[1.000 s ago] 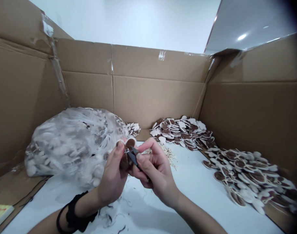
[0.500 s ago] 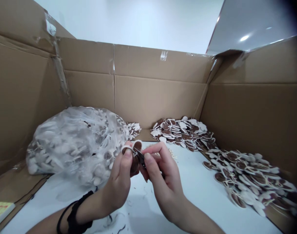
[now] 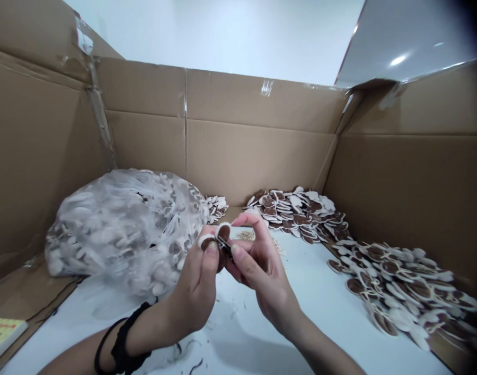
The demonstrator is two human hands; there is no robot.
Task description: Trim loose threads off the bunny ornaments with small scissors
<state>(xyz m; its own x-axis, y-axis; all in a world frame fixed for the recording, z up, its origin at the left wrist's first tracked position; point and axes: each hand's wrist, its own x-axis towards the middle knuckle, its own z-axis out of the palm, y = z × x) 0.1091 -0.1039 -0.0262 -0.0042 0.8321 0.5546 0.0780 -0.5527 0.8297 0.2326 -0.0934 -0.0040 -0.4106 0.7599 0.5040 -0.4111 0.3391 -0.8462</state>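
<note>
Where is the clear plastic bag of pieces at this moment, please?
In the head view, the clear plastic bag lies on the left, against the cardboard wall, just beyond the left hand.

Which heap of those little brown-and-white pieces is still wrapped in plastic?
The big heap at left, the clear plastic bag. The two heaps at back and right lie loose.

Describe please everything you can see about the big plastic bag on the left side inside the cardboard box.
The plastic bag is clear, crinkled and shiny, and bulges into a rounded heap. It is stuffed with many small flat pieces, mostly whitish with some brown, like the loose ones piled at the right. It lies on its side on the white surface, near the left cardboard wall. Its right end seems open, with a few pieces spilling toward the back wall. The left hand is in front of it; whether they touch cannot be told.
</note>
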